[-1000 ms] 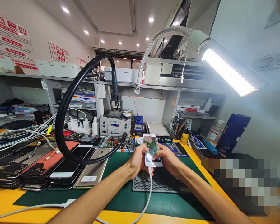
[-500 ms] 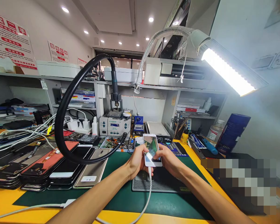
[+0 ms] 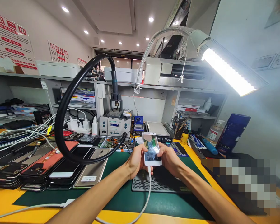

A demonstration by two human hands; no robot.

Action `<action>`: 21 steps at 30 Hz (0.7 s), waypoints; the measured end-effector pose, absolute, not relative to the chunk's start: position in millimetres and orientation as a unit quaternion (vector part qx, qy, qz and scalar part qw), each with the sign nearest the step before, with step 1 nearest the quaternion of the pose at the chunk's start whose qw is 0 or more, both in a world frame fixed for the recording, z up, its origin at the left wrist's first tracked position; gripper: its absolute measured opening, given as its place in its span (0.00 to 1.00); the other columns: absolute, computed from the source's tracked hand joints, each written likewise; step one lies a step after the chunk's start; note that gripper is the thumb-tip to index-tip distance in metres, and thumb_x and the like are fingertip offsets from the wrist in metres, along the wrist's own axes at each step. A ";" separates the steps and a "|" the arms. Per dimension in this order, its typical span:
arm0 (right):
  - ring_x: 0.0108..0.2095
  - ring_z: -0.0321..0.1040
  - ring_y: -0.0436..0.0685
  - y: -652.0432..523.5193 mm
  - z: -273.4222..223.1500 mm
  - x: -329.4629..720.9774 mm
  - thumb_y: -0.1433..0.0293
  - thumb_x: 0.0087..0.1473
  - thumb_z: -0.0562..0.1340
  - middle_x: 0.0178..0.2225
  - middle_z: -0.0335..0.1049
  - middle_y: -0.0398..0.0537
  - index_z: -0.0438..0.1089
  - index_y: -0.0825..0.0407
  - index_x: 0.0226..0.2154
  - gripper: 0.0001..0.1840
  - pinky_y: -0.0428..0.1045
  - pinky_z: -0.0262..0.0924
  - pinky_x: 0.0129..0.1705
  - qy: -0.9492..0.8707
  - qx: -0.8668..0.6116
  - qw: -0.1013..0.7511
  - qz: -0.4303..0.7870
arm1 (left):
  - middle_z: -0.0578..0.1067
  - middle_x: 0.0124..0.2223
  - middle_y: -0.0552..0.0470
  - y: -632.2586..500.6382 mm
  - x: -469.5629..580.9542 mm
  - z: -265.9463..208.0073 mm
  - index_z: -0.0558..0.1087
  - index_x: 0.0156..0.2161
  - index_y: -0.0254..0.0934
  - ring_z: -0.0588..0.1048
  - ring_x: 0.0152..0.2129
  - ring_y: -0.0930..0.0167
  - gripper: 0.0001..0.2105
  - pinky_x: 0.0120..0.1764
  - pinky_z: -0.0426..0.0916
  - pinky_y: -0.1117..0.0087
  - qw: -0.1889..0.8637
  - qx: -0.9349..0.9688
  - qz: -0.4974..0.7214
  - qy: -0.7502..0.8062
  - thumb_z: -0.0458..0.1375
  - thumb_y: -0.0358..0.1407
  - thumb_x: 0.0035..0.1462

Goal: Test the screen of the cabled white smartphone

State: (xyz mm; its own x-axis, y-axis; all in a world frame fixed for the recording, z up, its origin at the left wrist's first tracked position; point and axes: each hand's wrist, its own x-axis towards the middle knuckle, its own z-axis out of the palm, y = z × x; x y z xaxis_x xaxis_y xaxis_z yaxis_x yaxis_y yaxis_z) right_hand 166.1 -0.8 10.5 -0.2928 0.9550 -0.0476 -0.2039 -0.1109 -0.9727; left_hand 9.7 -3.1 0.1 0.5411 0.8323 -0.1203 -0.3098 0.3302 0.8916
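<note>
A white smartphone (image 3: 152, 149) is held upright between my two hands, its screen facing me and showing reflections of light. My left hand (image 3: 138, 160) is closed around the phone's left side, with the thumb at the screen's edge and fingertips showing beneath. On the right side, my right hand (image 3: 168, 157) grips the phone, its thumb by the lower right of the screen; its other fingers are hidden behind. A white charging cable (image 3: 150, 186) is plugged into the phone's bottom end. Below the hands lies a black perforated pad (image 3: 158, 186) on a green mat (image 3: 121, 197).
Stacked phones (image 3: 71, 165) and loose screens cover the left of the yellow table (image 3: 4, 202). A black hose (image 3: 60, 124) loops up from the hot-air station (image 3: 115, 126). A bright lamp (image 3: 228, 71) hangs at upper right. Bottles and a blue box (image 3: 233, 133) stand right.
The phone has tilted slightly and the reflection on its screen has shifted up and right. My right thumb has moved from over the screen toward its right edge.
</note>
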 end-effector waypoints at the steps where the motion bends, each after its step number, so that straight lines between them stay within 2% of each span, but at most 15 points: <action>1: 0.29 0.65 0.57 -1.4 12.3 165.8 0.73 0.30 0.56 0.31 0.70 0.46 0.67 0.51 0.39 0.26 0.50 0.63 0.26 -0.489 -0.374 0.452 0.646 | 0.70 0.23 0.48 -3.6 9.6 0.7 0.67 0.34 0.36 0.68 0.16 0.68 0.12 0.24 0.70 0.66 0.760 0.438 0.379 0.294 0.47 0.42 0.51; 5: 0.26 0.66 0.57 -3.1 16.4 165.5 0.72 0.32 0.56 0.30 0.69 0.46 0.67 0.52 0.38 0.24 0.52 0.63 0.25 -0.491 -0.358 0.441 0.661 | 0.69 0.23 0.50 -3.1 9.2 0.7 0.67 0.37 0.37 0.68 0.15 0.69 0.12 0.23 0.69 0.67 0.768 0.423 0.387 0.284 0.49 0.42 0.51; 10: 0.22 0.64 0.54 -3.7 15.9 164.7 0.75 0.30 0.57 0.25 0.66 0.42 0.65 0.51 0.33 0.20 0.51 0.62 0.25 -0.512 -0.376 0.425 0.645 | 0.69 0.23 0.50 -0.1 9.5 -0.8 0.67 0.39 0.35 0.68 0.15 0.68 0.15 0.21 0.68 0.67 0.777 0.417 0.380 0.279 0.46 0.41 0.51; 21: 0.23 0.63 0.52 -3.9 15.7 163.9 0.74 0.30 0.57 0.25 0.67 0.42 0.64 0.51 0.32 0.18 0.48 0.58 0.26 -0.504 -0.375 0.434 0.646 | 0.69 0.24 0.49 -1.0 9.3 0.7 0.67 0.39 0.34 0.68 0.16 0.67 0.15 0.20 0.67 0.68 0.778 0.417 0.379 0.279 0.45 0.41 0.52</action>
